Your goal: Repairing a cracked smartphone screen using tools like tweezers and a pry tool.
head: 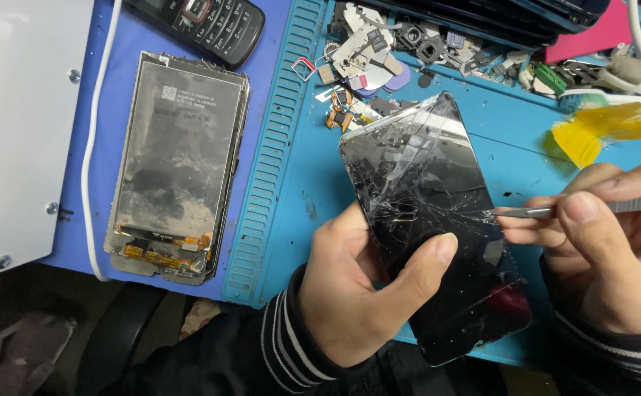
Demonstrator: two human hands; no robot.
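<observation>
Down low, the left hand [357, 293] gripped tight a black phone with cracked glass [430, 220] over the blue table [526, 139]. At three o'clock, the right hand [614, 249] pinched thin metal tweezers [548, 211], tip touching the cracks.

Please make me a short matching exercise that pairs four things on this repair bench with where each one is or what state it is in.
Things:
1. cracked phone screen
2. metal tweezers
3. keypad phone
4. opened display panel

Places or states:
A. lying flat on the blue mat, left of the hands
B. gripped in the left hand, thumb across the glass
C. at the top edge, partly cut off
D. held in the right hand, tip touching the cracked glass

Pairs: 1-B, 2-D, 3-C, 4-A
</observation>
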